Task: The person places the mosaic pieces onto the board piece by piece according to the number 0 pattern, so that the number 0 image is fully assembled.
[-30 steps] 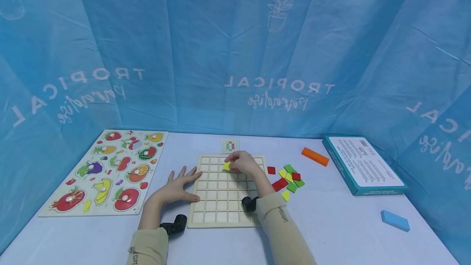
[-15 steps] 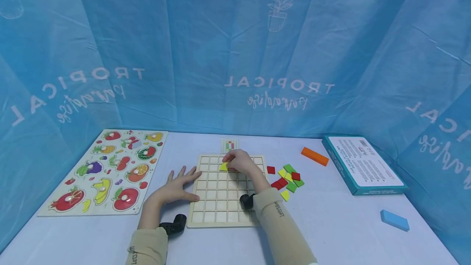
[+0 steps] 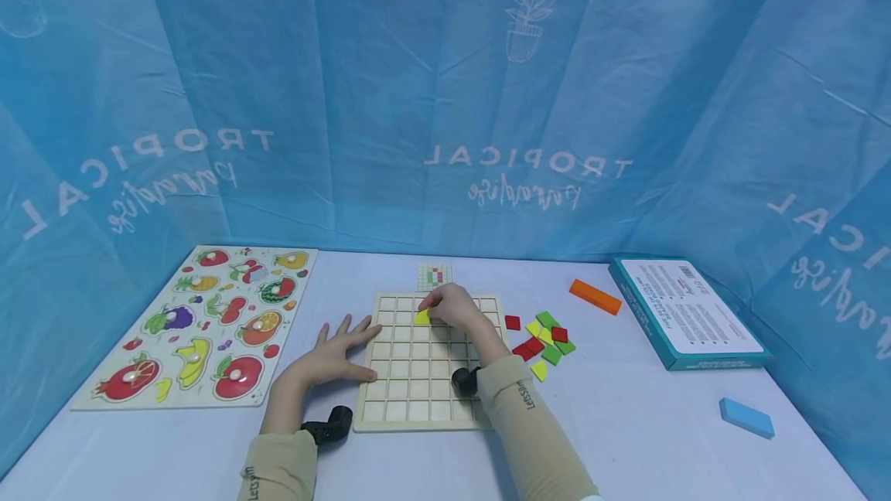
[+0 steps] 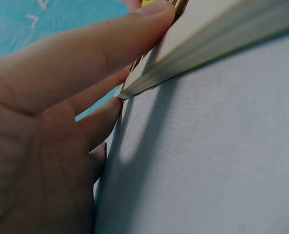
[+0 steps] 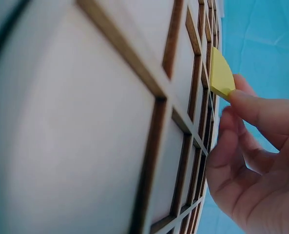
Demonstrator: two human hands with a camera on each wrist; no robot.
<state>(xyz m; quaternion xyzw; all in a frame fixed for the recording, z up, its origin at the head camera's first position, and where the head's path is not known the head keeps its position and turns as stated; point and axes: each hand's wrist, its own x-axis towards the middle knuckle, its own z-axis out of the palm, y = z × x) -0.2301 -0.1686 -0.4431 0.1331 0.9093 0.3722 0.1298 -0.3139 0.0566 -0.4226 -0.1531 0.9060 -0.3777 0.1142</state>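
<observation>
A pale wooden grid board (image 3: 397,389) lies on the white table. My right hand (image 3: 455,308) is over its far rows and pinches a yellow quarter-round tile (image 3: 421,318) between thumb and finger. In the right wrist view the yellow tile (image 5: 221,73) stands tilted close against the grid's ridges, and the right hand's (image 5: 261,151) other fingers curl beneath. My left hand (image 3: 334,356) lies spread at the board's left edge, thumb and fingertips on the rim. The left wrist view shows that hand's thumb (image 4: 110,44) along the board's side.
Right of the board lie several red, green and yellow tiles (image 3: 546,337). A small pattern card (image 3: 435,276) sits behind the board. Further right are an orange block (image 3: 595,297), a teal box (image 3: 696,314) and a blue block (image 3: 747,417). At left lies a fruit puzzle board (image 3: 174,356).
My right hand has shifted slightly left with the yellow tile, and the tile has turned a little. My left hand stays where it was.
</observation>
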